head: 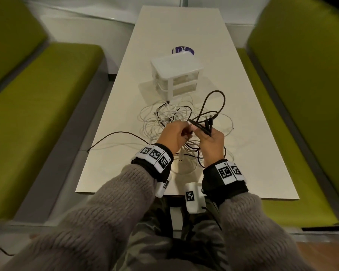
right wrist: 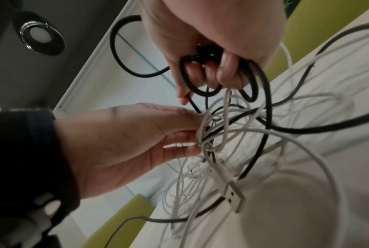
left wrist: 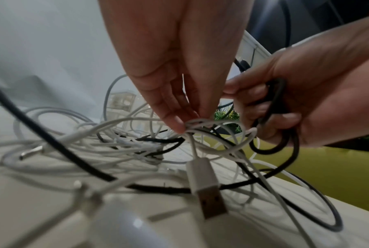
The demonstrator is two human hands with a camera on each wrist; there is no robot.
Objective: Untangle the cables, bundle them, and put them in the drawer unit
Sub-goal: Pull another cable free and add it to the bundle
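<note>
A tangle of white cables [head: 164, 119] and black cables lies on the white table [head: 252, 153], in front of the white drawer unit [head: 176, 75], whose drawers are closed. My right hand [head: 201, 132] grips several loops of a black cable [head: 216, 106], with its plugs sticking up above the fist. My left hand [head: 186, 128] pinches white cable strands at a knot just left of it. In the left wrist view the left fingertips [left wrist: 179, 127] pinch the white knot [left wrist: 200, 124], and a white USB plug [left wrist: 209, 193] hangs below. In the right wrist view the right hand [right wrist: 211, 78] curls round black loops [right wrist: 202, 89].
Green upholstered benches [head: 37, 114] flank the table on both sides. A round purple sticker [head: 183, 50] lies behind the drawer unit. One black cable end [head: 110, 136] trails toward the table's left edge. Bare table top stretches to the right of the tangle.
</note>
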